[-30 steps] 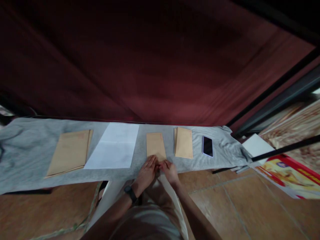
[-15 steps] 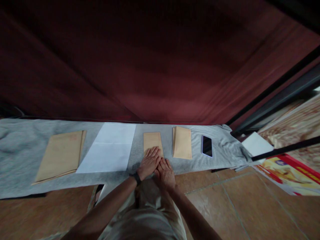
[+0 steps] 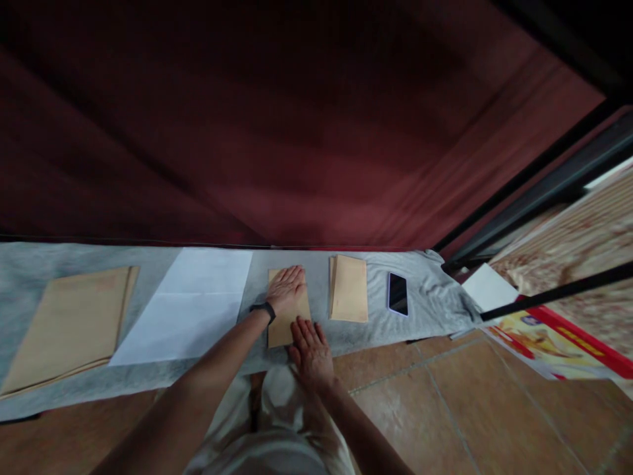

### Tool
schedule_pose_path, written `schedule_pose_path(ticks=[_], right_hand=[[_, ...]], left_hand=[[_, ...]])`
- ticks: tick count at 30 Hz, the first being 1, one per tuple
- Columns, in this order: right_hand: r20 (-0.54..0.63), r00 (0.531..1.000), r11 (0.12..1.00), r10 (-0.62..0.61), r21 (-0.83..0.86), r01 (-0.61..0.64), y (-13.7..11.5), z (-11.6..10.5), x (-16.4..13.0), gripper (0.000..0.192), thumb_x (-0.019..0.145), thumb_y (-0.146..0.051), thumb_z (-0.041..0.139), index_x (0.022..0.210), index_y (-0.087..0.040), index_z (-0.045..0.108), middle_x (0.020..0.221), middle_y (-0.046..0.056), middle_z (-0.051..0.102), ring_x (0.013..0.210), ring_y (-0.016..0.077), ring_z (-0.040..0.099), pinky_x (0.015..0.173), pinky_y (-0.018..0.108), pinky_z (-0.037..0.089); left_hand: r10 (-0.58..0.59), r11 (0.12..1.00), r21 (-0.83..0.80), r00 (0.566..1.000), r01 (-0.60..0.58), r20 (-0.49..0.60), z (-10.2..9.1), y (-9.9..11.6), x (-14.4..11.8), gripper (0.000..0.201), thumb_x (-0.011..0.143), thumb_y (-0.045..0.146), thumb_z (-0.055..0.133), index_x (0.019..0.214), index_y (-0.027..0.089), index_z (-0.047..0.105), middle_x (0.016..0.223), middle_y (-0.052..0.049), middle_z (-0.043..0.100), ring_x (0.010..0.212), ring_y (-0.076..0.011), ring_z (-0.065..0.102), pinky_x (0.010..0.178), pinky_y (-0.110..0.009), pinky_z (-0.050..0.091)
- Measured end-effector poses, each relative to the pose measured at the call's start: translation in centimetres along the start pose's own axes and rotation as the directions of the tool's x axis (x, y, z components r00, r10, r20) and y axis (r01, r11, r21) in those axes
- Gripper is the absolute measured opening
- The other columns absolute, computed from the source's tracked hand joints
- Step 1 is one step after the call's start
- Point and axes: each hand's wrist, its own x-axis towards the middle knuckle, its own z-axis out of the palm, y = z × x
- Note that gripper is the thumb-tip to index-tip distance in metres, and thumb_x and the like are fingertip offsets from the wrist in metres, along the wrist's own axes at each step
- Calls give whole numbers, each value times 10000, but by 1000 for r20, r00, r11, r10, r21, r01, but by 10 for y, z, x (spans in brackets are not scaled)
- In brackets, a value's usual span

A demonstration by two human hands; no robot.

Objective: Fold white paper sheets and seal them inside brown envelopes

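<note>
A brown paper envelope (image 3: 284,328) lies flat on the grey cloth in front of me. My left hand (image 3: 285,288), with a dark band at the wrist, presses flat on its upper part, fingers stretched out to the right. At its lower right edge rests my right hand (image 3: 311,353), palm down with fingers spread, fingertips touching the envelope's corner. Right of it is a small pile of brown envelopes (image 3: 350,288). White paper sheets (image 3: 185,310) with a crease across them lie to the left, and larger brown envelopes (image 3: 74,316) lie beyond those.
A phone (image 3: 397,294) lies on the grey cloth (image 3: 430,297) at the right. Behind the surface hangs a dark red fabric (image 3: 316,165). Dark metal bars (image 3: 524,185), a white sheet (image 3: 489,287) and a red and yellow box (image 3: 554,340) stand at the right, above a tiled floor.
My left hand has slid up to the envelope's upper part. The two hands, together before at its lower end, are now apart. The view has shifted slightly to the right.
</note>
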Motion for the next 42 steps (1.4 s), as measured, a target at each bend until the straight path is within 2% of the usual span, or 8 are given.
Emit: schedule_pose_path(ticks=[7, 11, 14, 21, 25, 28, 34, 42], right_hand=[[-25, 1000, 1000, 5, 6, -5, 0, 4, 0, 572, 1032, -319, 478, 1574, -193, 347, 1571, 99, 457, 1467, 249, 405, 1238, 478, 292], [-67, 998, 999, 16, 43, -13, -1, 7, -2, 524, 1029, -267, 436, 1540, -155, 401, 1548, 123, 485, 1464, 248, 408, 1228, 488, 317], [-99, 994, 996, 38, 85, -29, 0, 9, -3, 523, 1026, -239, 401, 1538, -140, 384, 1532, 141, 500, 1458, 243, 415, 1216, 493, 339], [-140, 988, 993, 62, 105, -47, 1, 11, -5, 567, 1065, -277, 317, 1601, -118, 226, 1634, 171, 321, 1542, 256, 242, 1198, 501, 355], [-129, 991, 998, 46, 48, -40, 0, 10, -5, 584, 1077, -265, 302, 1625, -151, 136, 1641, 141, 314, 1542, 223, 243, 1209, 477, 324], [-122, 992, 1000, 12, 9, -11, 0, 10, -6, 578, 1075, -262, 313, 1623, -160, 160, 1629, 135, 341, 1534, 220, 267, 1212, 479, 303], [-82, 996, 1000, -23, -21, 22, 3, 10, -8, 546, 1069, -289, 348, 1600, -190, 271, 1605, 110, 397, 1499, 212, 345, 1235, 471, 243], [27, 998, 998, -61, 19, 61, 7, -4, -17, 537, 1062, -308, 381, 1582, -189, 318, 1595, 103, 419, 1501, 222, 335, 1251, 499, 193]], left_hand=[[-10, 1000, 15, 1000, 10, 1, -5, 0, -6, 387, 963, 370, 613, 1306, 192, 586, 1319, -103, 612, 1130, -237, 630, 957, -463, 547], [23, 998, 61, 998, -27, 60, -1, 5, -32, 474, 1012, 287, 421, 1478, 232, 484, 1537, -78, 506, 1429, -226, 435, 1223, -466, 282], [72, 995, 69, 994, -78, 81, -1, 11, -54, 538, 1013, 297, 345, 1543, 221, 401, 1610, -57, 413, 1516, -199, 301, 1266, -443, 155], [172, 983, 41, 976, -179, 130, -13, 32, -96, 563, 1000, 302, 402, 1557, 221, 377, 1596, -80, 431, 1515, -216, 306, 1248, -435, 199], [191, 978, 58, 971, -201, 143, -17, 47, -120, 637, 955, 202, 415, 1584, 217, 313, 1615, -73, 401, 1518, -207, 300, 1249, -425, 194], [191, 977, 72, 972, -202, 141, -15, 55, -137, 660, 934, 201, 422, 1584, 195, 306, 1617, -90, 393, 1512, -201, 315, 1253, -426, 192], [195, 976, 75, 976, -203, 99, -12, 65, -166, 572, 955, 231, 421, 1523, 170, 418, 1570, -124, 459, 1477, -216, 387, 1245, -457, 237], [148, 985, 77, 987, -153, 65, -16, 60, -193, 566, 1008, 367, 422, 1525, 138, 405, 1580, -142, 440, 1487, -238, 373, 1230, -451, 303]])
